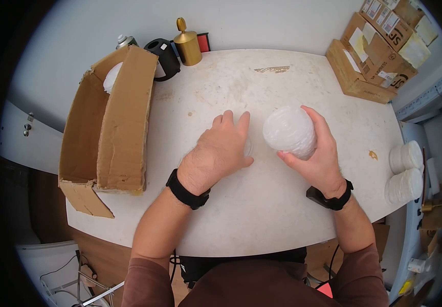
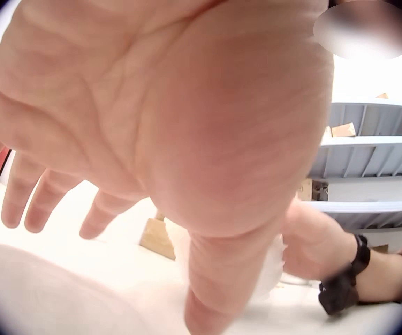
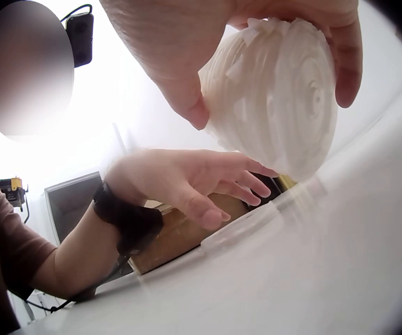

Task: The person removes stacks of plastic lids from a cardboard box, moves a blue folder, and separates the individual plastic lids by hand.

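My right hand (image 1: 324, 153) grips a white ridged cylinder (image 1: 288, 128) by its sides, thumb on one side and fingers on the other. In the right wrist view, this cylinder (image 3: 270, 91) is tilted over the table and shows ragged ridges and a round end face with rings. My left hand (image 1: 216, 153) is palm down, fingers spread, just left of the cylinder. Beneath it a clear, flat round piece (image 1: 248, 147) lies on the table, mostly covered by the hand. The right wrist view shows its pale edge (image 3: 239, 230) below the left fingertips.
A long open cardboard box (image 1: 124, 123) stands on the left with a white bundle (image 1: 112, 78) inside. Behind it are a black container (image 1: 163, 59) and a gold canister (image 1: 188, 48). Stacked parcels (image 1: 374, 56) fill the back right corner. Two white rolls (image 1: 404, 171) sit at the right edge.
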Tool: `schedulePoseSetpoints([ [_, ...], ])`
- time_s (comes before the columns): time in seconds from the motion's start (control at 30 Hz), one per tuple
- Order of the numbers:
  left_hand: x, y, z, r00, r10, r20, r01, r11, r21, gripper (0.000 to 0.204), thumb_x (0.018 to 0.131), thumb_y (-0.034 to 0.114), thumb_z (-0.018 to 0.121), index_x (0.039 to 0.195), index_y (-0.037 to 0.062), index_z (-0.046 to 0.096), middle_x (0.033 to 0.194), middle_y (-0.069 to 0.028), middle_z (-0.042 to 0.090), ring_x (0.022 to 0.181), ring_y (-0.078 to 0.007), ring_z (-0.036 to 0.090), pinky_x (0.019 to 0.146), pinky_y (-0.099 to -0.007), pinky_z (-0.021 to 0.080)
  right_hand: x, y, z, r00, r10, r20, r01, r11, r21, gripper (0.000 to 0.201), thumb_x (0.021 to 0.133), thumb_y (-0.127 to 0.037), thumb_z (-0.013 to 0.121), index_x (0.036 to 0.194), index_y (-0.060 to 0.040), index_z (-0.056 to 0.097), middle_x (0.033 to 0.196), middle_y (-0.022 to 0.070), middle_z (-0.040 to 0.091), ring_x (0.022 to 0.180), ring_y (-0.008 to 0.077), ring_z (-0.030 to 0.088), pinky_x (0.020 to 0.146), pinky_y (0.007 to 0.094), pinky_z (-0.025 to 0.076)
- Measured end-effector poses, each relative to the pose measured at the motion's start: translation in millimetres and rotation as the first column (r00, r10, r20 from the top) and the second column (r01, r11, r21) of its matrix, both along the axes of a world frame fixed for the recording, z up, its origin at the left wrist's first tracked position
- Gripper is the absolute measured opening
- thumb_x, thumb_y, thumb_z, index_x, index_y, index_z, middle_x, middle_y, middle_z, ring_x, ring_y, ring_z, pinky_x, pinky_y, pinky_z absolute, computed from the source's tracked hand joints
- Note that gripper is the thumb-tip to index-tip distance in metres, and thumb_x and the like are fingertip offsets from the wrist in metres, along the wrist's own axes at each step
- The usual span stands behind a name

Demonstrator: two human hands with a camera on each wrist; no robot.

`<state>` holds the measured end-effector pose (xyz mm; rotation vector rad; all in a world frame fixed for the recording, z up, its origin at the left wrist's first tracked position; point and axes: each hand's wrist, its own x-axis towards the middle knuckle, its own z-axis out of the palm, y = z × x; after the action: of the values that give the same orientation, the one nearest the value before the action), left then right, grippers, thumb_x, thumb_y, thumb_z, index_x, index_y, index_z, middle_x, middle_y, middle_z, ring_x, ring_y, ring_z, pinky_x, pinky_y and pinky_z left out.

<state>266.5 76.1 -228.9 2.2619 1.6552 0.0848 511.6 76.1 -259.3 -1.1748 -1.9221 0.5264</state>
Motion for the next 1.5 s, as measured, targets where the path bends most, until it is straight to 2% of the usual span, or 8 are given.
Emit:
schedulePoseSetpoints([
  [0.07,-4.0,0.5,5.5,0.997,0.008,0.071,-0.017,0.992,0.123,0.076,0.080,0.020,0.086,0.146,0.0010,0.053,0.145,-0.0319,0.055,0.131,-0.0412,0.061,0.102,-0.0485,0.057,0.1,-0.5,0.9,1.000,0.008,0.000,-0.008,1.000,-0.006,0.094,0.073,-0.018,0.096,0.152,0.0004,0.050,0.142,0.0216,0.060,0.133,0.0378,0.062,0.110,0.0455,0.053],
  [0.17,-3.9,6.1,21.5,0.895,-0.067,0.441,0.025,0.995,0.100,0.076,0.085,0.022,0.086,0.149,0.0027,0.050,0.149,-0.0310,0.055,0.127,-0.0352,0.064,0.102,-0.0442,0.057,-0.3,-2.3,3.9,0.997,0.080,0.007,-0.081,0.996,0.042,0.094,0.071,-0.017,0.097,0.151,0.0002,0.051,0.144,0.0215,0.060,0.134,0.0379,0.062,0.111,0.0455,0.053],
  [0.23,7.1,4.6,28.8,0.746,-0.083,0.661,0.142,0.989,-0.036,0.069,0.087,0.024,0.087,0.143,0.0030,0.053,0.130,-0.0263,0.066,0.112,-0.0293,0.069,0.095,-0.0398,0.058,-1.7,-5.7,9.8,0.981,0.182,0.065,-0.187,0.978,0.087,0.094,0.070,-0.016,0.097,0.151,0.0000,0.052,0.145,0.0220,0.060,0.133,0.0387,0.062,0.111,0.0458,0.053],
  [0.43,19.3,-0.2,32.7,0.789,-0.025,0.614,0.102,0.991,-0.091,0.059,0.085,0.026,0.091,0.127,0.0049,0.055,0.099,-0.0146,0.073,0.090,-0.0234,0.072,0.077,-0.0377,0.057,-4.6,-5.3,6.8,0.970,0.216,0.110,-0.232,0.960,0.159,0.094,0.071,-0.014,0.097,0.151,0.0006,0.051,0.145,0.0226,0.060,0.132,0.0400,0.062,0.108,0.0456,0.054],
  [0.73,13.7,-0.7,38.7,0.696,-0.020,0.718,0.004,1.000,0.024,0.058,0.085,0.024,0.089,0.129,0.0052,0.055,0.108,-0.0199,0.072,0.097,-0.0285,0.072,0.083,-0.0414,0.059,-2.1,-4.3,6.3,0.985,0.144,0.095,-0.156,0.979,0.128,0.095,0.070,-0.015,0.097,0.152,0.0008,0.051,0.145,0.0231,0.060,0.132,0.0395,0.063,0.108,0.0454,0.054],
  [0.93,-7.7,-9.8,39.1,0.954,0.038,0.299,-0.102,0.973,0.205,0.060,0.084,0.021,0.084,0.132,-0.0003,0.055,0.115,-0.0246,0.069,0.101,-0.0405,0.070,0.091,-0.0456,0.059,-0.8,-1.8,-1.3,1.000,0.015,0.013,-0.017,0.995,0.097,0.094,0.071,-0.016,0.097,0.152,0.0002,0.051,0.142,0.0221,0.061,0.129,0.0391,0.064,0.107,0.0449,0.055],
  [1.13,-4.3,-3.9,13.8,0.999,0.021,0.032,-0.022,0.999,0.032,0.056,0.083,0.018,0.081,0.129,-0.0039,0.058,0.113,-0.0270,0.065,0.111,-0.0446,0.067,0.094,-0.0500,0.059,-0.6,-0.7,-1.6,1.000,-0.005,0.006,0.004,0.998,0.067,0.094,0.071,-0.017,0.097,0.152,-0.0001,0.051,0.141,0.0213,0.061,0.129,0.0383,0.064,0.108,0.0446,0.055],
  [1.5,1.1,4.0,-11.9,1.000,0.010,-0.004,-0.010,1.000,-0.007,0.050,0.083,0.020,0.082,0.121,-0.0048,0.060,0.112,-0.0268,0.062,0.111,-0.0445,0.066,0.093,-0.0502,0.060,-0.9,-2.4,-0.3,1.000,0.012,0.014,-0.013,0.997,0.071,0.094,0.072,-0.018,0.097,0.152,-0.0004,0.051,0.142,0.0215,0.061,0.131,0.0385,0.064,0.109,0.0447,0.054],
])
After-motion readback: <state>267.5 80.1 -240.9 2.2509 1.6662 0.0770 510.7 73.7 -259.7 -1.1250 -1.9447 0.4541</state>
